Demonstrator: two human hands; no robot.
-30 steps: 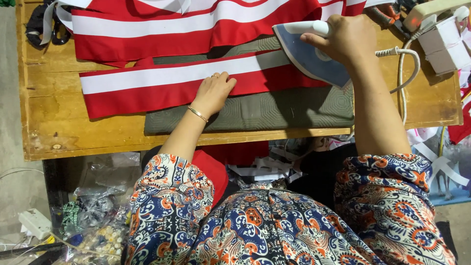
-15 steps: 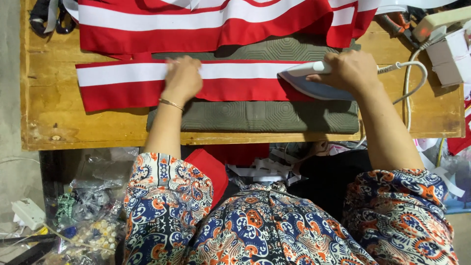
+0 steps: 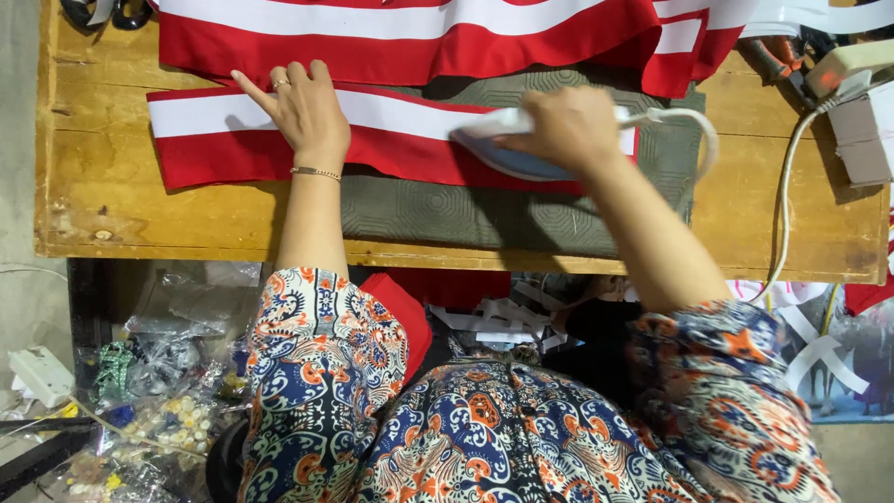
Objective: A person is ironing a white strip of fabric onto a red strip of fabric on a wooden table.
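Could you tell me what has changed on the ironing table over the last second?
The right hand slid the iron left along the red and white strip; the left hand shifted left, pressing it flat. The grip on the iron and the grey mat stayed unchanged.

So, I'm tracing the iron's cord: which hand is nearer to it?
Right. The right hand grips the iron, beside the cord; the left hand presses the red strip, far left.

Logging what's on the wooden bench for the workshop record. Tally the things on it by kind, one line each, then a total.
Red-and-white striped cloth pieces: 2, the near cloth piece under both hands and the far cloth piece
Irons: 1, the iron gripped by the right hand
Grey ironing mats: 1, the grey mat
Hands on cloth: 1, the left hand
Total: 4 things
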